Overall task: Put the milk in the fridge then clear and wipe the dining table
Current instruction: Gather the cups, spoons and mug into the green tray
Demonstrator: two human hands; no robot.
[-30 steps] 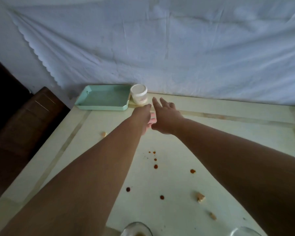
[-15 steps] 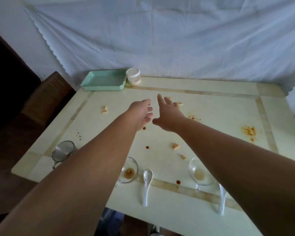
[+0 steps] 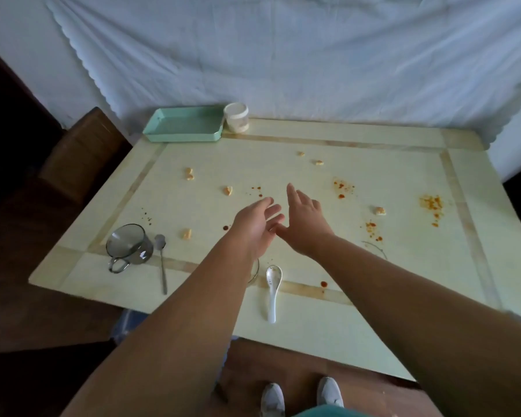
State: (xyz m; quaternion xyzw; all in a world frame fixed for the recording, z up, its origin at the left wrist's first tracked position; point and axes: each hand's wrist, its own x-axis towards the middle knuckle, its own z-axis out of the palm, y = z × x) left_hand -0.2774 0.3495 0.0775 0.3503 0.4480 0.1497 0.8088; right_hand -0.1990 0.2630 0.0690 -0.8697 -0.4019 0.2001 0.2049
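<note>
The pale yellow dining table is littered with crumbs and red sauce spots. My left hand and my right hand are stretched out side by side above its middle, fingers straight, holding nothing. A grey glass mug stands at the left with a metal spoon beside it. A white ceramic spoon lies near the front. A clear glass bowl is mostly hidden under my left forearm. Another bowl's rim shows beside my right forearm. No milk is in view.
A mint green tray and a white-lidded jar stand at the far left corner. A white sheet hangs behind the table. A brown wooden seat stands at the left. My shoes show on the floor below.
The view has pulled back from the tray and jar. More of the table has come into sight, with the mug, spoons and bowls. Both hands stay outstretched and empty.
</note>
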